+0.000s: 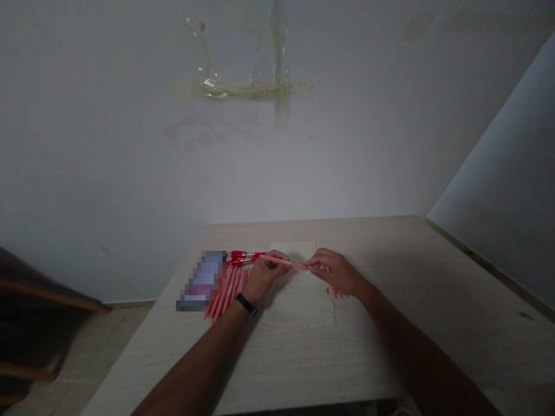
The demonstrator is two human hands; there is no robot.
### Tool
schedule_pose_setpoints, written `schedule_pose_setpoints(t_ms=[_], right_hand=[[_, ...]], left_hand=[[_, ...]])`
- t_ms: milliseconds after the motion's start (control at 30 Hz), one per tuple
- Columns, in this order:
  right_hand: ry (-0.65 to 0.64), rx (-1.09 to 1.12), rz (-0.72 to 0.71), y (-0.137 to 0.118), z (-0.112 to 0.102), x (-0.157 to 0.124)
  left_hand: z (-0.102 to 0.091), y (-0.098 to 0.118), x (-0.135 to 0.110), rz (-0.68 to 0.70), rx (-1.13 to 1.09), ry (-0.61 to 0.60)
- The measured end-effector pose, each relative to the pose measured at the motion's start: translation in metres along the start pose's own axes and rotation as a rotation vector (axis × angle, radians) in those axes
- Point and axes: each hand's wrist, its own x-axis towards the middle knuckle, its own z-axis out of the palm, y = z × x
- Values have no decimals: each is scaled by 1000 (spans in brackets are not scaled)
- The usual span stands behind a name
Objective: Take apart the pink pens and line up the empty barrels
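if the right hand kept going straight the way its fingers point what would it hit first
The right hand already grips a pink pen, so going straight on, the left hand holding the pen's other end looks like the first thing it would meet, though depth is hard to judge from this view.

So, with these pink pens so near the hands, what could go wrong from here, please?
The pink pen is held between the left hand and right hand above a paper sheet, so it might slip and drop. The pile of pink pens lies right beside the left hand, which could knock it, and loose pens might roll toward the table's left edge.
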Motion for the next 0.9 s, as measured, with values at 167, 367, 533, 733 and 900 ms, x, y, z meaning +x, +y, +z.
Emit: schedule_pose_setpoints(t_ms=[167, 367, 533, 733, 900], right_hand=[[-16, -27, -44, 9, 0, 3], [0, -37, -53, 14, 4, 2], [-1, -49, -85, 14, 2, 3], [16, -55, -87, 13, 3, 3], [16, -64, -86, 11, 3, 3]], left_hand=[[1, 0, -1, -23, -38, -6], [5, 2, -5, -59, -42, -49], [4, 4, -4, -30, -55, -14], [7, 5, -6, -55, -43, -16], [8, 7, -6, -44, -31, -12]])
